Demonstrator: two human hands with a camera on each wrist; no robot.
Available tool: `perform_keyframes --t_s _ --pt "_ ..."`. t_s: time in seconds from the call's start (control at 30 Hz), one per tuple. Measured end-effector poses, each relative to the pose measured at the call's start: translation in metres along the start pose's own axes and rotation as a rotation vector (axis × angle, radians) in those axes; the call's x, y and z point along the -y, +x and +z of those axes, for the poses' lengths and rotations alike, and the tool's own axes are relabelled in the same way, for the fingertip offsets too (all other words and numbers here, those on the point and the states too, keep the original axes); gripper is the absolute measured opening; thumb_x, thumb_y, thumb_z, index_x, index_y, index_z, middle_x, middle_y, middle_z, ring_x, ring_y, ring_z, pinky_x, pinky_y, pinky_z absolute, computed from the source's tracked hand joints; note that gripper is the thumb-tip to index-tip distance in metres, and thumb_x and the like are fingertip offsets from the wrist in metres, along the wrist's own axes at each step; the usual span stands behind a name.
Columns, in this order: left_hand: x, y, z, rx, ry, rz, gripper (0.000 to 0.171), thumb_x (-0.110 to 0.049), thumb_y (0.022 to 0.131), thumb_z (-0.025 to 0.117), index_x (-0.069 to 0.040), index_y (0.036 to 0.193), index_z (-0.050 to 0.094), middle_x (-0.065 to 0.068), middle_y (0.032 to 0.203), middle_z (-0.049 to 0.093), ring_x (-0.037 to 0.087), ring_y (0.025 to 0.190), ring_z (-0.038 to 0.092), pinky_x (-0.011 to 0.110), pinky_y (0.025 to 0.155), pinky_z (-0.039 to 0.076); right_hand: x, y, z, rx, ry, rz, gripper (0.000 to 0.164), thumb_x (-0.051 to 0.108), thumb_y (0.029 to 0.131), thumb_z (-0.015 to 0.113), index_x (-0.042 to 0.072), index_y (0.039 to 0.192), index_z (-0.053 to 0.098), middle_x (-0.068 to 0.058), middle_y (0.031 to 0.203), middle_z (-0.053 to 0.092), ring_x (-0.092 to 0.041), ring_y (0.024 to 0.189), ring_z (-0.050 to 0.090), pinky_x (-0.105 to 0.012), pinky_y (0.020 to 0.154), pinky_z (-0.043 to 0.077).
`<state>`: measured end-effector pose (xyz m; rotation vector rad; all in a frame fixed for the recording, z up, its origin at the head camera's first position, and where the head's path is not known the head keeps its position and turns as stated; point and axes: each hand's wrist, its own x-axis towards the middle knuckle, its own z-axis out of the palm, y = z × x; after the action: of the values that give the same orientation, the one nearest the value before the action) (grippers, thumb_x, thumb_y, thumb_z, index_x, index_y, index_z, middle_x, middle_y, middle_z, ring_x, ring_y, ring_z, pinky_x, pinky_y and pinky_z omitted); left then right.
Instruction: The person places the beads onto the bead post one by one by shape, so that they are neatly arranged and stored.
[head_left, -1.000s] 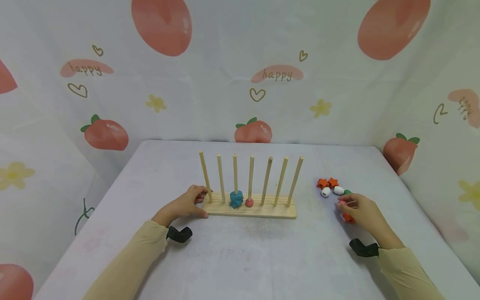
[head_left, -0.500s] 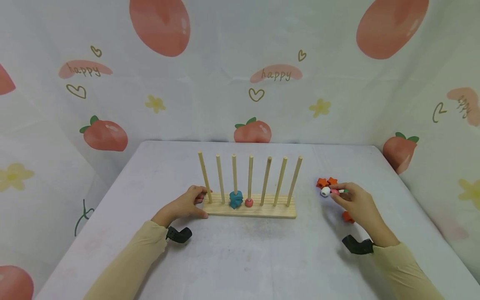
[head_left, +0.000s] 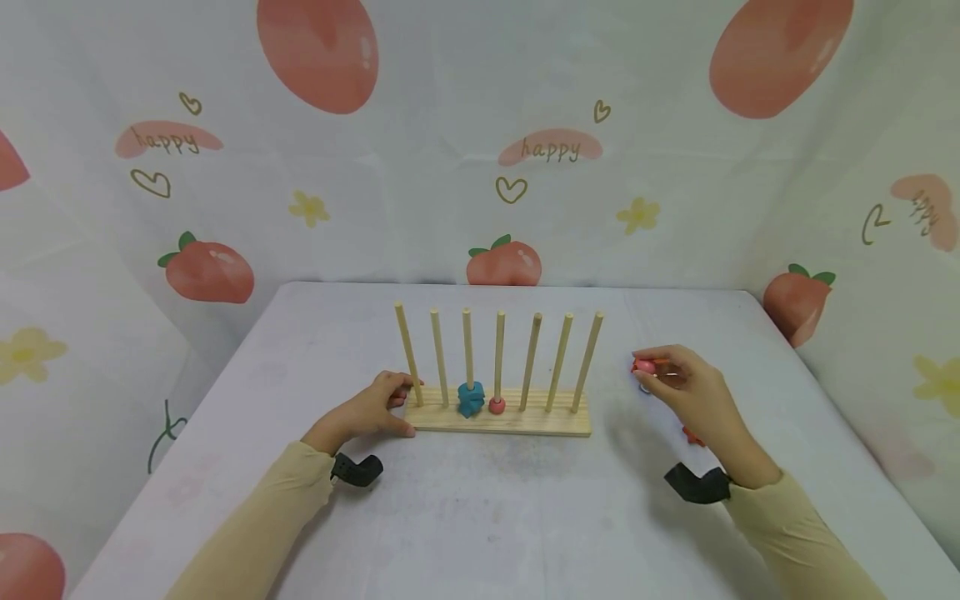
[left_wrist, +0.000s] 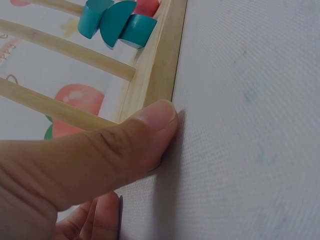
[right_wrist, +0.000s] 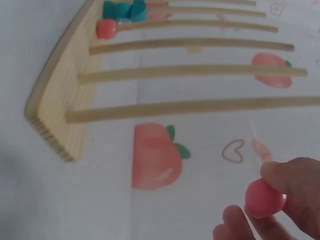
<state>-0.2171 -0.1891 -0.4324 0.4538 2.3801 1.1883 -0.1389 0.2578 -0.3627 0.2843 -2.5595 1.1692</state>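
A wooden peg board with several upright pegs stands in mid-table. At its left end my left hand grips the base, thumb against the front edge and fingers behind. Teal beads sit low on the third peg from the left, and a round pink bead is on the fourth. To the right of the board, my right hand pinches another round pink bead between thumb and fingers, above the table and apart from the pegs.
An orange star bead lies below the right hand, partly covered by the wrist. The other loose beads at the right are mostly hidden behind that hand. A printed cloth hangs behind the table.
My right hand has lifted the pink bead from the loose beads and carried it left and up. My left hand stays at the board's end.
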Motion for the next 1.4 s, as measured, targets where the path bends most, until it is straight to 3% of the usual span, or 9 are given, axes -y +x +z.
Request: perform_keyframes --t_s 0.27,0.43,0.67,0.73,0.9,1.1,1.4 --pt "-0.002 0.0 0.001 0.002 -0.005 -0.01 0.079 -0.006 0.071 0.085 0.001 0.137 0.044 0.021 0.127 0.032 0.034 0.123 0.039 0.048 0.112 0.037 0.021 0.005 0.001 -0.031 0.051 -0.125 0.029 0.001 0.084 0.073 0.002 0.112 0.066 -0.012 0.105 0.067 0.014 0.086 0.058 -0.003 0.071 0.049" --pt "-0.002 -0.001 0.0 0.0 -0.004 -0.011 0.079 -0.006 0.071 0.086 0.001 0.138 0.044 0.021 0.128 0.031 0.035 0.124 0.039 0.049 0.112 0.037 0.034 0.009 -0.004 -0.057 0.037 -0.137 0.03 0.002 0.083 0.074 0.003 0.111 0.064 -0.013 0.099 0.069 0.011 0.082 0.06 -0.007 0.065 0.05" --pt "0.001 0.0 -0.001 0.004 -0.015 -0.011 0.08 -0.007 0.071 0.086 0.002 0.138 0.043 0.022 0.129 0.031 0.036 0.125 0.038 0.05 0.112 0.036 0.046 0.016 -0.006 -0.102 0.131 -0.226 0.032 -0.01 0.078 0.073 -0.002 0.106 0.061 0.011 0.099 0.06 0.003 0.088 0.059 -0.006 0.081 0.051" --pt "0.001 0.0 -0.001 0.006 -0.018 -0.011 0.08 -0.007 0.071 0.086 0.002 0.138 0.043 0.022 0.129 0.031 0.036 0.125 0.038 0.05 0.112 0.036 0.049 0.017 -0.006 -0.102 0.147 -0.249 0.031 -0.012 0.078 0.073 -0.003 0.106 0.062 0.011 0.099 0.059 0.002 0.088 0.06 -0.007 0.081 0.051" --pt "0.002 0.001 0.0 0.009 -0.018 -0.009 0.079 -0.008 0.072 0.085 0.001 0.138 0.043 0.022 0.13 0.03 0.036 0.126 0.038 0.05 0.112 0.035 0.058 0.021 -0.005 -0.093 0.221 -0.316 0.032 -0.016 0.075 0.072 -0.005 0.104 0.063 0.005 0.097 0.059 0.001 0.085 0.062 -0.011 0.076 0.055" --pt "0.0 -0.001 -0.001 0.009 -0.015 -0.012 0.078 -0.006 0.072 0.084 0.0 0.138 0.043 0.022 0.131 0.029 0.035 0.125 0.037 0.049 0.112 0.035 0.071 0.026 -0.001 -0.058 0.337 -0.368 0.035 -0.021 0.074 0.07 -0.008 0.106 0.063 -0.004 0.1 0.058 -0.005 0.087 0.061 -0.017 0.079 0.056" --pt "0.002 0.001 -0.001 0.013 -0.007 -0.004 0.079 -0.006 0.073 0.084 0.0 0.139 0.043 0.022 0.131 0.029 0.034 0.125 0.038 0.049 0.112 0.036 0.087 0.032 0.008 -0.022 0.383 -0.407 0.032 -0.017 0.08 0.067 -0.008 0.11 0.064 -0.003 0.105 0.06 -0.007 0.091 0.062 -0.018 0.079 0.057"
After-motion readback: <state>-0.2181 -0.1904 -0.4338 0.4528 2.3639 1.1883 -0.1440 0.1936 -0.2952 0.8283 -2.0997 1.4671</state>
